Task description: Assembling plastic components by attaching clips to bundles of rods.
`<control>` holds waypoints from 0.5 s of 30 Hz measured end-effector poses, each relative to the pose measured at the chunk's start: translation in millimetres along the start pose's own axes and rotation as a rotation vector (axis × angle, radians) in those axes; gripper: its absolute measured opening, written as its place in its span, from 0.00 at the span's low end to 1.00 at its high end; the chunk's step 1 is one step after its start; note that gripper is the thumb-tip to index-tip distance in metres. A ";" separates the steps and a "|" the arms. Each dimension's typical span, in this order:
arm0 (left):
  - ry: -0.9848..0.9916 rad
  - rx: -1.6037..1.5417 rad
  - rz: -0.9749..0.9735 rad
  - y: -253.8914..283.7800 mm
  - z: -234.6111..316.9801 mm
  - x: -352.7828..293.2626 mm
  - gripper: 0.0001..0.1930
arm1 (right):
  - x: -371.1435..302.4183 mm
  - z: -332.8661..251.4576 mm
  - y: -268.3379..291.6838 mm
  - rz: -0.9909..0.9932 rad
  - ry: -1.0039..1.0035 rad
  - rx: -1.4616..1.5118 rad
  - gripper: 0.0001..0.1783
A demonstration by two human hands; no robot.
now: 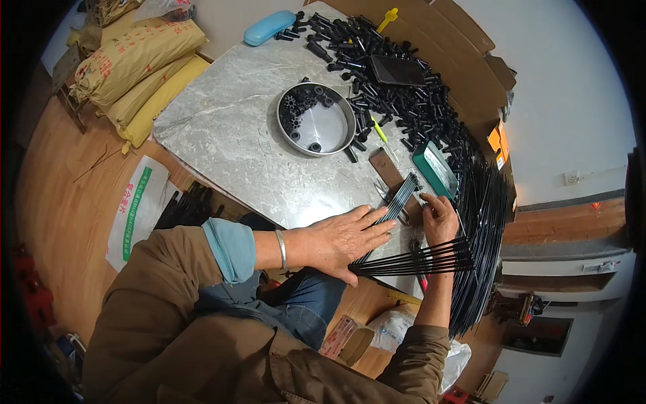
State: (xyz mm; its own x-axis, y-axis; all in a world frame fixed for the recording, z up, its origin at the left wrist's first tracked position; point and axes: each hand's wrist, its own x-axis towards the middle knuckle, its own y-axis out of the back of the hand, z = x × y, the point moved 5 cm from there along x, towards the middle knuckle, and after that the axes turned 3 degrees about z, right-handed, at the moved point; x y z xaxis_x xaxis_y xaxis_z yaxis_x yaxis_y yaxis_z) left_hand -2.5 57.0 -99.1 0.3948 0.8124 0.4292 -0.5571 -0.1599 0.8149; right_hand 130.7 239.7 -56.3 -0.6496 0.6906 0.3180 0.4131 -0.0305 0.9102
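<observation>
My left hand lies flat with its fingers stretched over a bundle of thin black rods near the table's front edge. A second fan of black rods runs from beside its thumb across my right wrist. By the far ends of the bundle, my right hand is closed in a pinch; what its fingertips hold is too small to make out. A brown block and an open green box are close to the rod ends. Metal tools lie partly hidden under and beside the bundle.
A round metal tray with small black cylindrical parts stands mid-table. Behind it are a heap of black plastic parts, a dark phone and a blue case. Many long black rods hang over the right edge. Cardboard borders the back.
</observation>
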 end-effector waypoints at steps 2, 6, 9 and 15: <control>0.002 -0.004 -0.001 0.1 0.3 0.5 0.51 | 0.8 0.2 0.6 -0.001 0.008 -0.040 0.14; 0.004 -0.009 0.005 -1.0 -0.1 0.4 0.51 | 1.2 3.4 0.4 -0.002 0.014 -0.085 0.14; -0.001 -0.007 0.015 -0.1 0.4 -0.1 0.51 | 0.1 2.2 0.5 -0.002 -0.005 -0.066 0.14; -0.007 -0.017 0.036 -1.0 0.2 0.2 0.51 | -1.0 -0.8 1.5 0.000 -0.038 -0.023 0.14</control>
State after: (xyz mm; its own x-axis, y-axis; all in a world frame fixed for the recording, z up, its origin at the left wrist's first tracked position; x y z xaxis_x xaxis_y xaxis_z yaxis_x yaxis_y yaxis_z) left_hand -1.7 57.2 -99.7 0.3789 0.8025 0.4609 -0.5833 -0.1795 0.7921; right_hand 131.4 238.4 -55.0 -0.6249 0.7175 0.3077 0.3978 -0.0465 0.9163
